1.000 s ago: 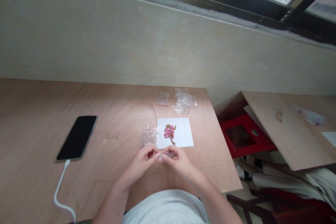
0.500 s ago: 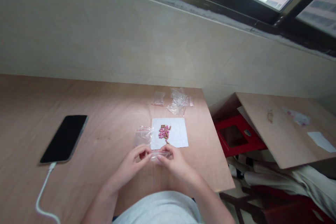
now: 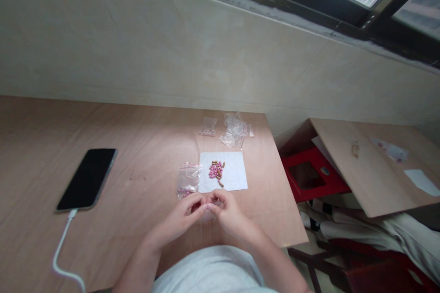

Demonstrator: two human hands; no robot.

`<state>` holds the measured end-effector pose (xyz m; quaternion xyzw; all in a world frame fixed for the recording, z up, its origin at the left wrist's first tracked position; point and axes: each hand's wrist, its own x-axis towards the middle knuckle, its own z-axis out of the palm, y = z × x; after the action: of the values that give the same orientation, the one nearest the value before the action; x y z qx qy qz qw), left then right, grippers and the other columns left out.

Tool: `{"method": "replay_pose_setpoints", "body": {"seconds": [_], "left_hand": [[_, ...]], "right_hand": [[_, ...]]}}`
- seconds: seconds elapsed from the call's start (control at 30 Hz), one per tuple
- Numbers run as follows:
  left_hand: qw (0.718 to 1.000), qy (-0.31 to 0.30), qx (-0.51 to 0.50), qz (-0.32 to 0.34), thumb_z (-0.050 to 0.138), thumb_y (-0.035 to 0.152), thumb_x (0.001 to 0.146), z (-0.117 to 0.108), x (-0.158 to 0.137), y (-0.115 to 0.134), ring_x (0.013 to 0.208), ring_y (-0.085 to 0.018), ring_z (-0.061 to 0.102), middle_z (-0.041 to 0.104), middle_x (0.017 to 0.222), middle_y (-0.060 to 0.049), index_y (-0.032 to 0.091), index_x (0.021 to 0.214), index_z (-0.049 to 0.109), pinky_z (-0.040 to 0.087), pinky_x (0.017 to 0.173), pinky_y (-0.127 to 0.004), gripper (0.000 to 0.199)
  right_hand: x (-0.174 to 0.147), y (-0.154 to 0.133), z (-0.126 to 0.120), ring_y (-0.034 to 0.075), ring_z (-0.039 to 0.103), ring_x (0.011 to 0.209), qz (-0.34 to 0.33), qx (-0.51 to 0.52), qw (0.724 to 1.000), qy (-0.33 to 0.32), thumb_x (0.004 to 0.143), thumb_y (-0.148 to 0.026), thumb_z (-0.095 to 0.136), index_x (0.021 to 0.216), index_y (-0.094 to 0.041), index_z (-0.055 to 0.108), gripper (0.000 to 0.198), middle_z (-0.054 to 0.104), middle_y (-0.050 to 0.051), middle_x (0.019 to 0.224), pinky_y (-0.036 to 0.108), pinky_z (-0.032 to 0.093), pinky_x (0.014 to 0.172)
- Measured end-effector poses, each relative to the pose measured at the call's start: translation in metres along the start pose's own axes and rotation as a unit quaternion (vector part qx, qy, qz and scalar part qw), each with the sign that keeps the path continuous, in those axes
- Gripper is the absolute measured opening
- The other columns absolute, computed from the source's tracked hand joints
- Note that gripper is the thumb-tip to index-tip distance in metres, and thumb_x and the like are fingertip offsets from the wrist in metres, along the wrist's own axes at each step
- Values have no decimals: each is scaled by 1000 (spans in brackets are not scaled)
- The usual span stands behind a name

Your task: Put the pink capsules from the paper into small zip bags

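Note:
My left hand (image 3: 190, 210) and my right hand (image 3: 222, 208) meet at the front of the table, thumbs and fingertips pinched together. Between them is a small clear zip bag (image 3: 207, 215), mostly covered by the fingers. Just beyond my hands lies a white paper sheet (image 3: 237, 171) bearing a heap of pink beads (image 3: 215, 171) and several small gold-coloured cylinders (image 3: 221, 184). Left of the paper, close to my left hand, another clear zip bag (image 3: 188, 175) with a red-striped top lies flat, pink beads gathered at its bottom.
A black phone (image 3: 87, 178) with a white cable (image 3: 58, 249) lies on the left. Toward the wall are a flat clear bag (image 3: 208, 126) and a crumpled pile of clear bags (image 3: 235, 130). Past the table's right edge, a second table (image 3: 374, 183) stands above a red box (image 3: 311, 174).
My hands have come together along the zip bag's top, fingertips now touching. The beads in the bag on the left are uncovered. The whole view has shifted slightly.

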<state>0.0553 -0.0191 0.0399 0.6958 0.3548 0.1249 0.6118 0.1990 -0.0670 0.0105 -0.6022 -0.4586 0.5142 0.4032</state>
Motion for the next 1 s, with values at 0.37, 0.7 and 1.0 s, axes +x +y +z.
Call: {"method": "replay_pose_setpoints", "body": {"seconds": [0.37, 0.7, 1.0], "left_hand": [[996, 76, 17, -37, 44, 32, 79, -16, -9, -10, 68, -14, 47, 51, 69, 1, 16, 65, 50, 38, 63, -23, 22], [996, 80, 6, -50, 44, 37, 80, -23, -17, -14, 69, -15, 48, 51, 69, 2, 17, 69, 49, 38, 62, -23, 23], [971, 220, -21, -88, 45, 45, 77, -38, -5, -57, 47, -10, 42, 42, 49, 8, 18, 76, 47, 30, 47, -20, 27]], "right_hand": [[6, 0, -18, 9, 42, 57, 41, 54, 997, -24, 65, -23, 59, 62, -17, 50, 12, 48, -4, 59, 22, 33, 58], [8, 3, -6, 8, 40, 51, 71, 107, 991, -18, 59, -23, 63, 57, -17, 48, 16, 46, -4, 53, 21, 32, 51], [-7, 8, 25, 19, 47, 96, -66, -101, 991, 50, 66, -12, 56, 102, -20, 49, 38, 51, 7, 106, 36, 37, 86]]}}
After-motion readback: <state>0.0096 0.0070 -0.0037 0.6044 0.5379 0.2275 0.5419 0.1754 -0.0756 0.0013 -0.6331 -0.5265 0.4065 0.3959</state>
